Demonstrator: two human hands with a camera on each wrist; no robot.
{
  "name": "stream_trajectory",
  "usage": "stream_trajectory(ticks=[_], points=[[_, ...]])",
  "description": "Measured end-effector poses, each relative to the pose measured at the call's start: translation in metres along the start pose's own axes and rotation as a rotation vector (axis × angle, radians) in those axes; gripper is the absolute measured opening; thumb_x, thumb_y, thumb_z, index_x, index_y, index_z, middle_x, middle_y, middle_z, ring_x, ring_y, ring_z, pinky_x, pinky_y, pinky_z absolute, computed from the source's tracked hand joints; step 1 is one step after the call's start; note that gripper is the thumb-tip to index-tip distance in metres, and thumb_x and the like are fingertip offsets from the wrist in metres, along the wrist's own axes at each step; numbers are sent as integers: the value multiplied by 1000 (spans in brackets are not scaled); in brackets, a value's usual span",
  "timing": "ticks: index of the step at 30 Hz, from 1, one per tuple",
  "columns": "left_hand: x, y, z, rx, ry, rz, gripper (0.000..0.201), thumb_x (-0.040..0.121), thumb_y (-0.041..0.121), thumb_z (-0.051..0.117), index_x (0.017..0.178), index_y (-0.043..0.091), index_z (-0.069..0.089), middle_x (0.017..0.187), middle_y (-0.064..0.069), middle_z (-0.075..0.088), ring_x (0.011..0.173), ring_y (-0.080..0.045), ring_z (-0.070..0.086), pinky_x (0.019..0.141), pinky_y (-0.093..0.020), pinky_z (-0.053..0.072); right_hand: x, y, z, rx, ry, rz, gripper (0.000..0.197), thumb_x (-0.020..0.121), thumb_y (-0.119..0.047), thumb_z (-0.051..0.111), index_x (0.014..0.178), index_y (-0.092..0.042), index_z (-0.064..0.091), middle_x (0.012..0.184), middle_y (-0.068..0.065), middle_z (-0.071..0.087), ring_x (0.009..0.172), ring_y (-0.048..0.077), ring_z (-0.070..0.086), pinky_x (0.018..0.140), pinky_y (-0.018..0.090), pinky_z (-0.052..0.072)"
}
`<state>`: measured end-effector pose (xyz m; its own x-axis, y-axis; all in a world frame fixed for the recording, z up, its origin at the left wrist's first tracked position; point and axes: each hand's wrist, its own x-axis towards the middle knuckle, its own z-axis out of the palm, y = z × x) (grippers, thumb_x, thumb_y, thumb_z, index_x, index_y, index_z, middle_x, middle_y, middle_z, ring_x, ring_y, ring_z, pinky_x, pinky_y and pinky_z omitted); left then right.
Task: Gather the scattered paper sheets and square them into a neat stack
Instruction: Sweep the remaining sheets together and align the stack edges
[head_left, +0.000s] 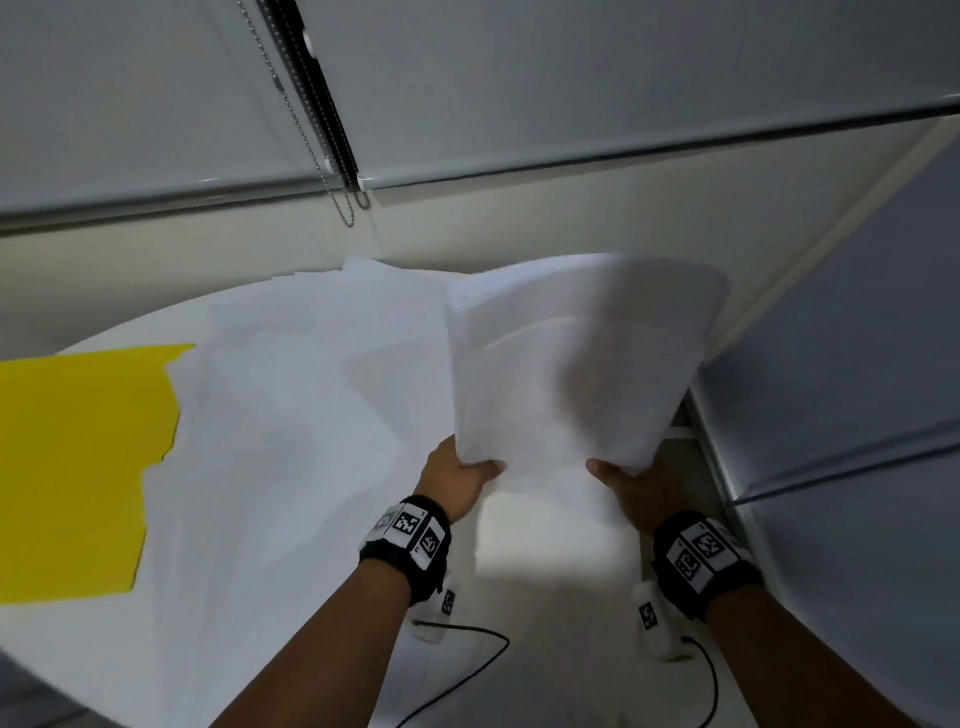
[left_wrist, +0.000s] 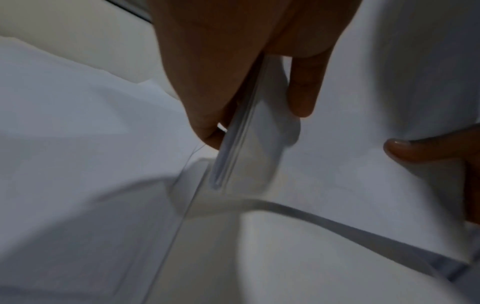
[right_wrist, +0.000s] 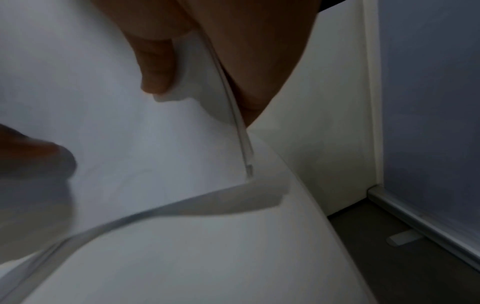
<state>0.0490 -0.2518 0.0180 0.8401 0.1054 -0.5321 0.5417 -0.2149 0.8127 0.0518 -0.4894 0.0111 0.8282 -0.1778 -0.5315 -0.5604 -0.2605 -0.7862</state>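
Note:
A bundle of white paper sheets (head_left: 571, 364) stands tilted above the white table, blurred by motion. My left hand (head_left: 462, 473) pinches its lower left edge, thumb on the near face. My right hand (head_left: 623, 483) pinches its lower right edge the same way. In the left wrist view the sheet edges (left_wrist: 233, 133) run between thumb and fingers, and the bundle's bottom edge (left_wrist: 337, 222) bows just above the table. The right wrist view shows the bundle (right_wrist: 130, 133) held at its side, with the left thumb at the far left. More white sheets (head_left: 291, 405) lie spread over the table.
A yellow sheet (head_left: 78, 467) lies at the table's left side. The round white table (head_left: 545, 649) ends near a wall and a grey partition (head_left: 831, 389) on the right. A blind chain (head_left: 311, 150) hangs at the back. Thin black cables (head_left: 467, 631) trail under my wrists.

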Motion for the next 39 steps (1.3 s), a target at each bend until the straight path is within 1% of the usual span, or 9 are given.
stream_trajectory(ticks=[4, 9, 13, 18, 22, 24, 27, 31, 39], points=[[-23, -17, -5, -7, -66, -35, 33, 75, 20, 73, 108, 22, 68, 101, 7, 74, 96, -15, 69, 90, -33, 54, -11, 25, 4, -31, -74, 5, 90, 32, -79, 75, 105, -29, 59, 97, -12, 65, 104, 24, 61, 102, 41, 44], [-53, -47, -15, 39, -131, -57, 48, 83, 19, 68, 128, 28, 56, 120, 13, 67, 109, -8, 63, 97, -27, 47, -43, 39, 15, -8, -152, 55, 42, 89, -25, 66, 126, -9, 55, 115, 7, 61, 106, 24, 55, 95, 31, 37], [-68, -71, -40, 154, -156, -65, 49, 92, 27, 61, 138, 29, 45, 125, 12, 60, 113, -9, 59, 94, -23, 43, -61, 60, 30, -8, -131, 88, 36, 88, -2, 62, 123, -8, 57, 105, 10, 64, 101, 32, 60, 91, 38, 44], [-86, -90, -87, 41, 15, -75, 46, 88, -7, 44, 117, 25, 59, 90, -5, 67, 68, -14, 61, 63, -22, 54, -68, 85, 49, 20, -74, 170, 36, 87, -4, 66, 122, -1, 58, 111, 17, 64, 101, 34, 59, 97, 45, 45], [-89, -122, -144, 228, 265, 31, 35, 85, 2, 49, 96, 33, 62, 109, 9, 68, 99, -11, 64, 88, -22, 48, -76, 97, 56, -35, -42, 149, 38, 83, -2, 69, 120, -1, 60, 114, 20, 65, 106, 37, 60, 100, 52, 44], [-92, -142, -170, 454, 400, 25, 34, 86, 12, 56, 112, 34, 57, 129, 3, 58, 117, -21, 56, 94, -26, 42, -81, 99, 59, -83, -21, 131, 38, 83, -3, 69, 120, 0, 60, 113, 21, 65, 105, 38, 61, 98, 52, 46], [-98, -167, -194, 690, 451, -246, 83, 82, 49, 66, 149, 20, 27, 157, -7, 21, 142, -31, 26, 109, -48, 32, -88, 94, 68, -169, -4, 102, 40, 86, -7, 68, 124, -3, 58, 116, 21, 64, 104, 38, 60, 96, 50, 47], [-98, -176, -189, 754, 303, -388, 124, 73, 72, 63, 155, 12, -7, 162, -10, -14, 150, -29, -7, 117, -52, 15, -98, 83, 80, -274, 57, 65, 42, 89, -9, 63, 129, -1, 54, 124, 23, 60, 111, 39, 57, 95, 40, 43], [-99, -155, -177, 752, 401, -365, 91, 70, 50, 76, 143, 16, 34, 148, -6, 22, 135, -28, 28, 104, -47, 33, -115, 81, 98, -355, 151, 53, 41, 92, -7, 57, 131, 1, 50, 127, 24, 58, 115, 40, 55, 100, 39, 41]])
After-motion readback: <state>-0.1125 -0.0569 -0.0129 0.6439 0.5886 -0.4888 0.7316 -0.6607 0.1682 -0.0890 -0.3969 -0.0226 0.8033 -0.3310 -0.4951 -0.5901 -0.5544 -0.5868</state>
